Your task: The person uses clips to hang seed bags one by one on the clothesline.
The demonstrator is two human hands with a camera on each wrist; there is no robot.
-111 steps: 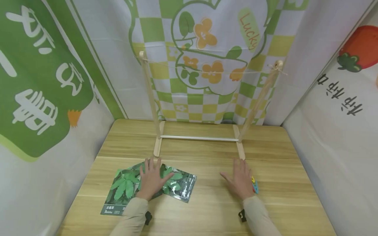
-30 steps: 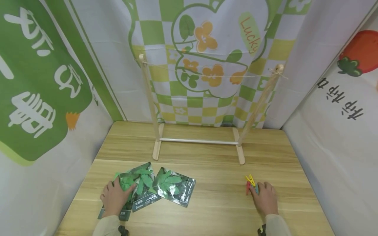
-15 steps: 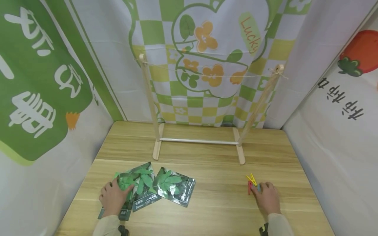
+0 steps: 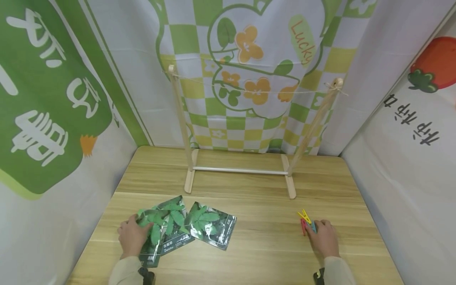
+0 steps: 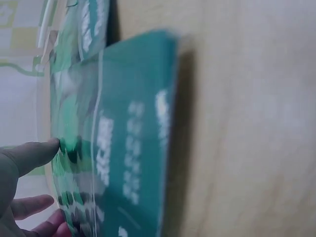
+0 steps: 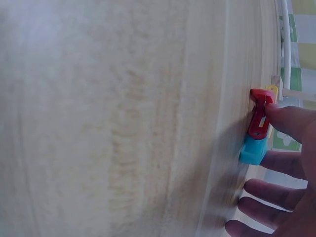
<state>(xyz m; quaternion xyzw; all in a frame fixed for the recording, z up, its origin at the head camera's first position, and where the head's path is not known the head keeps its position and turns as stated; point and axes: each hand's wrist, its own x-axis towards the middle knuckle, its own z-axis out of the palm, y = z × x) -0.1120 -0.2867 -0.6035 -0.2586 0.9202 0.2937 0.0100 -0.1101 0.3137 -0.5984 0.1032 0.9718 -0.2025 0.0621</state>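
Holding packet (image 4: 156,237), left hand (image 4: 132,237), pinching clothespins (image 6: 258,123), right hand (image 4: 323,239)

The left hand (image 4: 132,237) grips the glossy, leaf-printed leftmost packet (image 4: 152,245), overlapping a second packet (image 4: 175,229); a third packet (image 4: 211,226) lies beside them. The right hand (image 4: 325,240) pinches a blue clothespin (image 4: 313,227), bunched with red (image 4: 303,227) and yellow clothespins (image 4: 304,215).
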